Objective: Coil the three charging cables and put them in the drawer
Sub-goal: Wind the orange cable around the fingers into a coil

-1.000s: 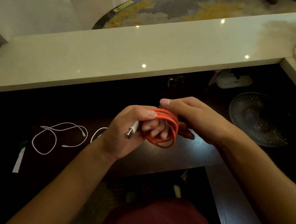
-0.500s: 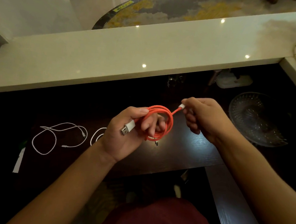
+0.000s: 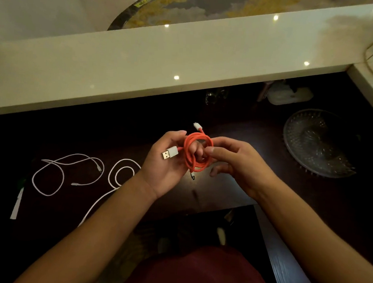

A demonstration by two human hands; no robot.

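Note:
An orange charging cable (image 3: 190,156) is wound in a coil around the fingers of my left hand (image 3: 168,162), above the dark desk. Its white USB plug (image 3: 169,155) juts out to the left and a small white plug (image 3: 197,126) sticks up at the top. My right hand (image 3: 234,164) touches the coil's right side with thumb and curled fingers. Two white cables lie loose on the desk to the left: a thin one (image 3: 64,172) and a thicker one (image 3: 117,180) partly under my left forearm. No drawer is visible.
A pale stone counter (image 3: 142,61) runs across above the dark desk (image 3: 222,188). A clear glass dish (image 3: 313,141) sits at the right, a white object (image 3: 288,95) behind it under the counter. A white strip (image 3: 17,204) lies at the far left.
My right hand pulled the small white plug out to the right, then let it go and came back to the coil. The plug now sticks up above the coil.

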